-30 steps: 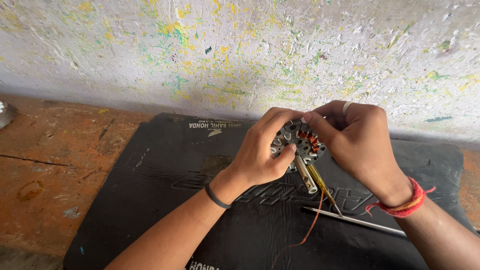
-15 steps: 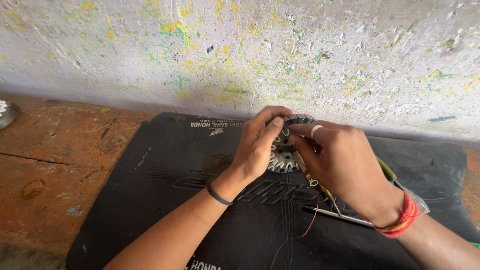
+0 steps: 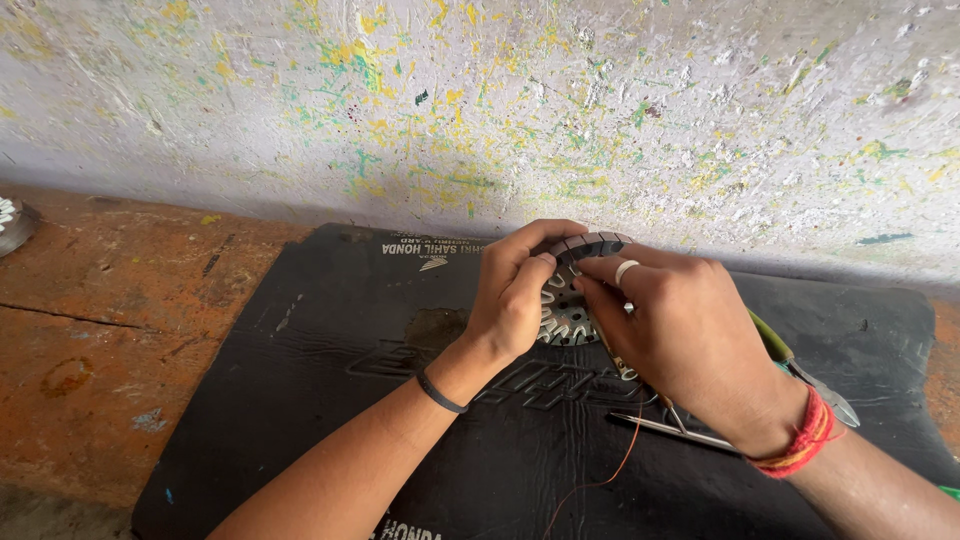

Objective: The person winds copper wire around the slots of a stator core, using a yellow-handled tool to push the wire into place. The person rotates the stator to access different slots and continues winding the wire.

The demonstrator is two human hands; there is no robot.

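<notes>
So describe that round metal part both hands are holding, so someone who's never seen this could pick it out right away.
Start at the black rubber mat lying on the orange-brown bench below the paint-flecked wall. Above its middle, the left hand and right hand grip a round slotted metal core. It is the only toothed ring here; the nearby tools on the mat are long and thin.

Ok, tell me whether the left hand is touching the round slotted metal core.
Touching. The head view shows the left hand with its fingers curled over the rim of the round slotted metal core, no gap between them; the right hand grips it from the other side.
</notes>
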